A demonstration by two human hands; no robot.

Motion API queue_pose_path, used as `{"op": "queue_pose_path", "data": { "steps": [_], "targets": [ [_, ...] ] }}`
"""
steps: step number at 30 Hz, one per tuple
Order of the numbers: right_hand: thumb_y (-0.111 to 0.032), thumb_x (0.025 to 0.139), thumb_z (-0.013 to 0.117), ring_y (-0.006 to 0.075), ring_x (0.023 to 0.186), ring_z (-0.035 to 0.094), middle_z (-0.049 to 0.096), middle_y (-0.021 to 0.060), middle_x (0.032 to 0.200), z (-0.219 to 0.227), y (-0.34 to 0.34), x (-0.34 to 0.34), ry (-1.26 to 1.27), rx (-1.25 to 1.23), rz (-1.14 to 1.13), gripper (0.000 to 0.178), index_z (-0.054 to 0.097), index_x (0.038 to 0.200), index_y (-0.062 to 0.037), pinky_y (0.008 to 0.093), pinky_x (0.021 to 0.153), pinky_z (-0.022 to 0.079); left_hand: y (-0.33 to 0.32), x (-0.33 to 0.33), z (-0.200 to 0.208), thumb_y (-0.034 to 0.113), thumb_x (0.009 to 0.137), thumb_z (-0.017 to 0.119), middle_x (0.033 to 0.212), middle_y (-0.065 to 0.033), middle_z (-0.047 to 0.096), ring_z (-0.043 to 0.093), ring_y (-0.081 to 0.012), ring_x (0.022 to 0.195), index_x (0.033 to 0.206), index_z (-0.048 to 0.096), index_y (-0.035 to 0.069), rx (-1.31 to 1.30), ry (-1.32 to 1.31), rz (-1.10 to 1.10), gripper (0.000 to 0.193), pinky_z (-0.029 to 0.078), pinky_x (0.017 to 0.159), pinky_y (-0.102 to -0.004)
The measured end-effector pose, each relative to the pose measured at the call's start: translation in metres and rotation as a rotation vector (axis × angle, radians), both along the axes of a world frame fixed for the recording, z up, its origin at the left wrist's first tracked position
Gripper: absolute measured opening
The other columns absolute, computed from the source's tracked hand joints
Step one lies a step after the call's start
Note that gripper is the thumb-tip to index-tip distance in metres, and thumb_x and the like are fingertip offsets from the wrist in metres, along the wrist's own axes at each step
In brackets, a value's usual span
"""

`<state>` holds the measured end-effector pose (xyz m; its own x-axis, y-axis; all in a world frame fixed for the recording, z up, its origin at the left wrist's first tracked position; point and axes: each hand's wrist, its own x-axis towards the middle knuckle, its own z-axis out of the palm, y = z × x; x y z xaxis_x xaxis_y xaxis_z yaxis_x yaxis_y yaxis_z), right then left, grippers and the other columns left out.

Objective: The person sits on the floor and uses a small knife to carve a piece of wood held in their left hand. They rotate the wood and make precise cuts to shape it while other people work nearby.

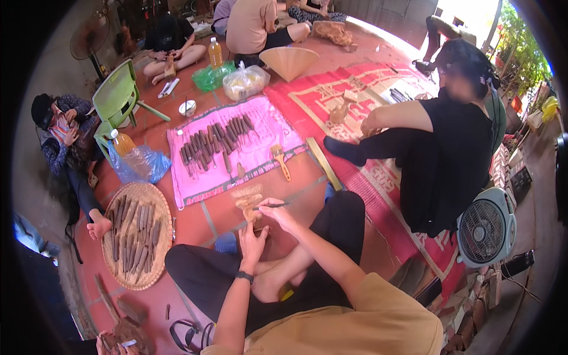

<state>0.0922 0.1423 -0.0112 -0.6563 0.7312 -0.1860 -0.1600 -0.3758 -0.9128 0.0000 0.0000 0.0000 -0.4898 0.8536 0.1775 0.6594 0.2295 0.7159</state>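
My left hand [252,242] is closed around the lower end of a small light-brown wood carving [247,204], low in front of my crossed legs. The carving's finer shape is too small to make out. In my right hand [278,214] is a thin dark pen-like tool [283,205], its tip against the carving; whether it is a pencil or a carving knife I cannot tell. Just beyond lies a pink cloth [192,188] with rows of dark-handled carving tools [204,148] on it. A flat brush [281,161] with a wooden handle rests at the cloth's near right.
At left stands a round woven tray [167,225] of more dark-handled tools. A blue plastic bag [139,163] and green chair [118,94] are behind it. To the right, a person in black [444,160] sits on a red mat [373,195] near a fan [485,228]. Others sit farther back.
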Motion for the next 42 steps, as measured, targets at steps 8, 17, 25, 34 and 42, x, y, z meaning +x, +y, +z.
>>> {"op": "queue_pose_path", "data": {
  "steps": [8, 17, 25, 34, 42],
  "targets": [
    [-0.007, 0.093, 0.065, 0.0119, 0.089, 0.066, 0.068, 0.0028, 0.093, -0.005, 0.003, -0.001, 0.007, 0.030, -0.023, 0.007, 0.068, 0.098, -0.0031, 0.0259, 0.080, 0.050, 0.006, 0.002, 0.008, 0.034, 0.087, 0.073, 0.109, -0.0226, 0.067, 0.057, -0.0408, 0.103, 0.120, 0.061, 0.006, -0.019, -0.054, 0.017, 0.045, 0.046, 0.090, -0.0485],
    [-0.007, 0.093, 0.066, 0.0150, 0.095, 0.069, 0.070, 0.0056, 0.094, -0.001, 0.007, -0.005, 0.026, 0.073, -0.020, 0.008, 0.068, 0.100, -0.0018, 0.0292, 0.086, 0.053, 0.014, -0.008, -0.003, 0.033, 0.089, 0.070, 0.115, -0.0213, 0.066, 0.057, -0.0399, 0.110, 0.133, 0.059, 0.008, 0.024, -0.069, -0.021, 0.052, 0.047, 0.094, -0.0461],
    [-0.006, 0.092, 0.067, 0.0166, 0.092, 0.069, 0.068, 0.0063, 0.095, 0.010, 0.032, -0.015, -0.020, -0.024, -0.066, 0.007, 0.066, 0.097, -0.0027, 0.0286, 0.087, 0.053, 0.042, -0.042, -0.014, 0.027, 0.090, 0.074, 0.115, -0.0139, 0.067, 0.065, -0.0172, 0.102, 0.152, 0.033, 0.002, 0.015, -0.876, 0.150, 0.078, 0.051, 0.090, -0.0302],
    [-0.002, 0.087, 0.066, 0.0139, 0.086, 0.069, 0.072, 0.0095, 0.084, 0.018, -0.002, -0.002, -0.161, 0.207, 0.031, 0.005, 0.065, 0.092, -0.0006, 0.0299, 0.086, 0.051, 0.021, -0.019, 0.007, 0.014, 0.076, 0.085, 0.106, -0.0172, 0.069, 0.072, -0.0219, 0.095, 0.149, 0.022, -0.003, -0.167, -1.021, 0.043, 0.099, 0.059, 0.078, -0.0298],
    [-0.002, 0.085, 0.069, 0.0124, 0.081, 0.067, 0.073, 0.0089, 0.082, 0.009, -0.002, -0.007, -0.299, 0.382, 0.041, 0.004, 0.067, 0.086, 0.0007, 0.0304, 0.085, 0.051, 0.024, -0.030, 0.008, 0.005, 0.077, 0.083, 0.106, -0.0125, 0.061, 0.068, -0.0220, 0.096, 0.134, 0.041, 0.000, -0.133, -1.292, 0.037, 0.071, 0.059, 0.083, -0.0330]
  ]
}}
